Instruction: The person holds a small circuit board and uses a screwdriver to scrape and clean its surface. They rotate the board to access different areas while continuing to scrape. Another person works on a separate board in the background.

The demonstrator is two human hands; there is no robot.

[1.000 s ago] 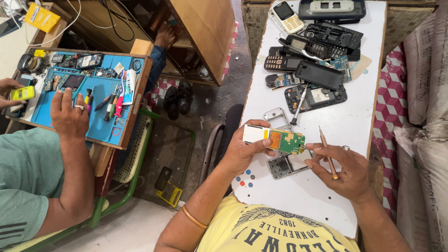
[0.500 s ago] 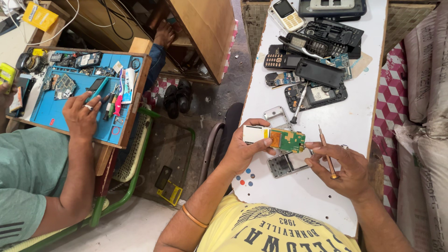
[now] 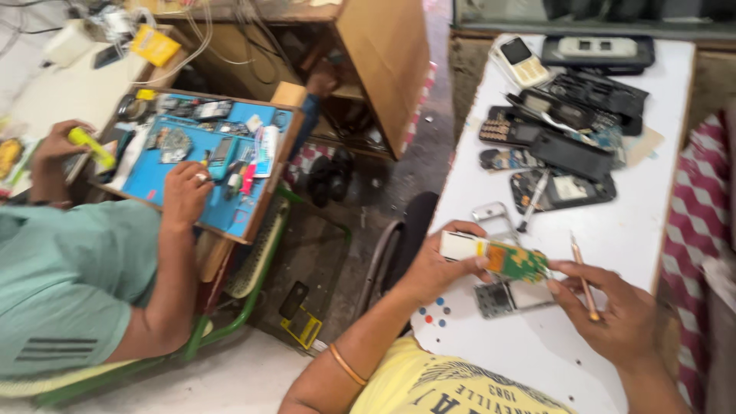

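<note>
My left hand (image 3: 441, 264) grips a green phone circuit board (image 3: 515, 261) with a white part at its left end, held just above the white table (image 3: 621, 222). My right hand (image 3: 613, 310) touches the board's right end with its fingertips and holds a thin brown-handled tool (image 3: 584, 277) between the fingers. Under the board lies a grey opened phone frame (image 3: 507, 297). A small silver frame (image 3: 491, 212) sits just beyond my left hand.
Several dismantled black phones and covers (image 3: 563, 149) and a screwdriver (image 3: 532, 201) lie at the table's far end. To the left another person in a green shirt (image 3: 69, 284) works over a blue tray of tools (image 3: 203, 165). Dark shoes (image 3: 330, 172) sit on the floor between.
The view has shifted and blurred slightly. My hands keep the same hold on the board and tool. The other person's hand on the blue tray has moved a little nearer its front edge.
</note>
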